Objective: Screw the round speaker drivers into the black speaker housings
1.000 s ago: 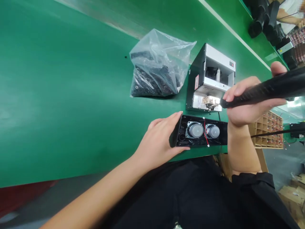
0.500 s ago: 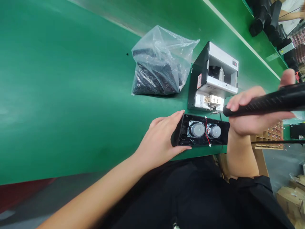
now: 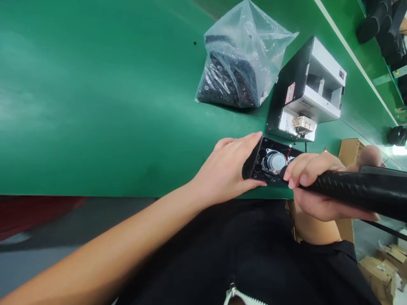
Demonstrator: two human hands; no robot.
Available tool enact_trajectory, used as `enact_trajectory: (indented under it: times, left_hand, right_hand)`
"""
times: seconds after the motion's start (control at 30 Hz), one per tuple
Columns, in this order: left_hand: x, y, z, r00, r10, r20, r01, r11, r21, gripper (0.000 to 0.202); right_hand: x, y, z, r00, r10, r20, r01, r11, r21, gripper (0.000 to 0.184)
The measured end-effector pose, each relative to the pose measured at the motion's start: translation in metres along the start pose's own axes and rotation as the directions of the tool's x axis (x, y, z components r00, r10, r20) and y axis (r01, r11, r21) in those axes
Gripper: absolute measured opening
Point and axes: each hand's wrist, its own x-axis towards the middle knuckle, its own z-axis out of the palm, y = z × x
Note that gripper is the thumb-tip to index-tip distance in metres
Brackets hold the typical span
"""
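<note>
My left hand [image 3: 230, 171] grips the left end of a black speaker housing [image 3: 258, 169], thumb on the near side and fingers on the far side. Inside the housing sits a round silver speaker driver [image 3: 277, 162]. A second driver is mostly covered by my right hand [image 3: 321, 180], which is wrapped round a black electric screwdriver [image 3: 356, 188]. The screwdriver's narrow end points into the housing, close to the near edge of the first driver. Whether its bit touches a screw I cannot tell. A short red wire [image 3: 289, 153] lies between the drivers.
Just beyond the housing stands a silver and black screw feeder machine [image 3: 318, 99]. A clear plastic bag [image 3: 241, 67] of dark parts lies left of it on the green table [image 3: 111, 106]. Cardboard boxes [image 3: 378, 275] are on the floor at right. Black housings [image 3: 375, 23] stand at the far right.
My right hand has brought the screwdriver left and down into the housing, beside the first driver. My left hand keeps its grip on the housing. The view has shifted.
</note>
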Motion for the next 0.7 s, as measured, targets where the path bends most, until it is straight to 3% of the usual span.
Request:
enact_trajectory:
  times: [0.2, 0.43, 0.63, 0.7]
  left_hand:
    - [0.001, 0.003, 0.0, 1.0, 0.021, -0.014, -0.022, 0.999, -0.026, 0.123]
    - [-0.001, 0.005, 0.002, 0.995, 0.075, -0.065, -0.077, 0.997, -0.026, 0.12]
    - [-0.001, 0.006, 0.002, 0.997, 0.059, -0.056, -0.062, 0.997, -0.041, 0.123]
    - [0.0, 0.006, 0.001, 0.996, 0.062, -0.058, -0.064, 0.997, -0.045, 0.124]
  right_hand:
    - [-0.006, 0.014, 0.002, 0.999, 0.008, 0.051, -0.005, 0.999, -0.048, 0.079]
    - [-0.006, 0.022, 0.009, 1.0, -0.013, -0.027, 0.011, 0.999, -0.052, 0.078]
    - [-0.002, 0.021, 0.003, 0.999, 0.014, 0.042, -0.019, 0.992, 0.127, 0.092]
    - [-0.003, 0.019, 0.003, 0.999, 0.023, 0.033, -0.026, 0.994, 0.105, 0.086]
